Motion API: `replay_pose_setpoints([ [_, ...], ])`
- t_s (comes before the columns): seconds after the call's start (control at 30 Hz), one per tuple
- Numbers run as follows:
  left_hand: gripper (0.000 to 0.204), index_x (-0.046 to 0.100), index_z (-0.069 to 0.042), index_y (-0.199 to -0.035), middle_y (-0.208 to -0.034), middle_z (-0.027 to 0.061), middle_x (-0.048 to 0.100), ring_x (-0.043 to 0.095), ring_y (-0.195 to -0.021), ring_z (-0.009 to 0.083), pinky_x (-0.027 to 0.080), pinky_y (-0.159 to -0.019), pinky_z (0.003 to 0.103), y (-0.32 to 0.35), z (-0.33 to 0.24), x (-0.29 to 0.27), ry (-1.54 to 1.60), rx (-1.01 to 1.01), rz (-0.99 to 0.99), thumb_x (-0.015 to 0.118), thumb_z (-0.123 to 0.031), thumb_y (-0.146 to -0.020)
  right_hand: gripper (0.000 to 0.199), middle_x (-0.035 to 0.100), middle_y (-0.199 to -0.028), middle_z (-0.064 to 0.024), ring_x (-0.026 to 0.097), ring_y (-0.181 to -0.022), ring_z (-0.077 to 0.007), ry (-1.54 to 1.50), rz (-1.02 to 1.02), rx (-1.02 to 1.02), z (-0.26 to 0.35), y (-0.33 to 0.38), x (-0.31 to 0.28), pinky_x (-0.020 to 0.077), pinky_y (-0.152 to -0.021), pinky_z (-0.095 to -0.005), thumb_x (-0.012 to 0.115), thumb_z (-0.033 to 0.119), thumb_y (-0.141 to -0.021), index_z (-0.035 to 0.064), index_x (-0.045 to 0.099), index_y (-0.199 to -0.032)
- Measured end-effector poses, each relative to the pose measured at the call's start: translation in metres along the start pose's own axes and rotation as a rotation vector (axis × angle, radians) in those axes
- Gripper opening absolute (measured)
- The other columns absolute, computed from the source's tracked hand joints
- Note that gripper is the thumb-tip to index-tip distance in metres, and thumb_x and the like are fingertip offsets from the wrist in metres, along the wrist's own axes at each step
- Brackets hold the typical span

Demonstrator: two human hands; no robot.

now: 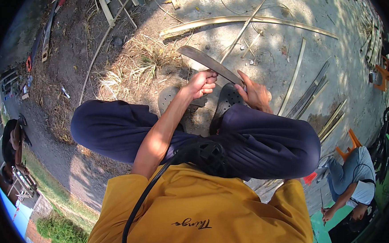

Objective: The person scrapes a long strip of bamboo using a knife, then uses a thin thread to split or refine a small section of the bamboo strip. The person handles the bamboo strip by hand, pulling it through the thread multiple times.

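A machete (207,60) with a dark, broad, curved blade slants across in front of my knees, its tip up to the left. My right hand (256,95) is wrapped round its handle, the index finger stretched out near the base of the blade. My left hand (202,83) is closed just below the middle of the blade. A long thin bamboo strip (244,29) runs from the far side down behind the blade to my left fingers, which appear to pinch its near end. The blade hides where strip and fingers meet.
A wide curved bamboo slat (254,19) lies ahead on the ground. More slats (309,95) lie to the right, others (108,0) at far left. Dry grass (138,62) grows beside my shoes. A saw (47,41) lies left. One person (355,180) sits right, another (11,141) left.
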State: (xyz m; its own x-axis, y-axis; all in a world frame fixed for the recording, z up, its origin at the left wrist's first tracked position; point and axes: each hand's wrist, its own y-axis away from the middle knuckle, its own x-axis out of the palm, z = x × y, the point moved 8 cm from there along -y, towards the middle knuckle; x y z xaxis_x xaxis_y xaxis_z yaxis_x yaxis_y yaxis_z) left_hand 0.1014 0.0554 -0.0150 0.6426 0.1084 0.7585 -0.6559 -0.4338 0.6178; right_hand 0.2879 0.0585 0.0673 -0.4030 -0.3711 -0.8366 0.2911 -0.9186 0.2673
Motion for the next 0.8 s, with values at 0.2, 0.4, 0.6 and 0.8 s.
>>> replay_pose_setpoints([
  [0.2,0.022,0.047,-0.015,-0.090,-0.061,-0.0092,0.026,0.021,-0.043,0.0032,0.017,-0.037,0.024,0.007,0.005,0.013,0.010,-0.027,0.064,0.039,-0.018,-0.111,0.061,0.074,-0.090,-0.0204,0.072,-0.078,-0.0424,0.006,0.046,0.090,-0.015,-0.004,0.004,0.0551,-0.070,-0.0512,0.059,0.050,-0.101,0.0165,0.049,-0.152],
  [0.4,0.027,0.046,-0.016,-0.092,-0.061,-0.0097,0.025,0.018,-0.044,0.0036,0.016,-0.037,0.023,0.019,0.019,0.016,0.058,-0.070,0.045,0.037,-0.027,-0.115,0.062,0.073,-0.090,-0.0241,0.071,-0.083,-0.0456,-0.013,-0.079,0.081,-0.035,-0.017,-0.006,0.0549,-0.075,-0.0517,0.058,0.048,-0.102,0.0159,0.047,-0.154],
  [0.6,0.019,0.047,-0.015,-0.094,-0.061,-0.0094,0.026,0.020,-0.044,0.0040,0.017,-0.039,0.023,0.023,0.008,0.013,-0.002,-0.043,0.013,0.038,-0.018,-0.111,0.064,0.074,-0.100,-0.0229,0.071,-0.085,-0.0457,-0.106,0.083,-0.036,-0.001,-0.005,0.011,0.0555,-0.078,-0.0532,0.059,0.047,-0.102,0.0203,0.041,-0.158],
  [0.8,0.020,0.046,-0.015,-0.092,-0.061,-0.0094,0.026,0.020,-0.044,0.0038,0.015,-0.038,0.024,0.031,0.020,0.012,-0.005,-0.067,-0.003,0.039,-0.017,-0.111,0.060,0.074,-0.102,-0.0225,0.071,-0.086,-0.0449,0.042,-0.025,0.039,-0.053,-0.025,-0.004,0.0562,-0.078,-0.0529,0.059,0.045,-0.103,0.0194,0.044,-0.155],
])
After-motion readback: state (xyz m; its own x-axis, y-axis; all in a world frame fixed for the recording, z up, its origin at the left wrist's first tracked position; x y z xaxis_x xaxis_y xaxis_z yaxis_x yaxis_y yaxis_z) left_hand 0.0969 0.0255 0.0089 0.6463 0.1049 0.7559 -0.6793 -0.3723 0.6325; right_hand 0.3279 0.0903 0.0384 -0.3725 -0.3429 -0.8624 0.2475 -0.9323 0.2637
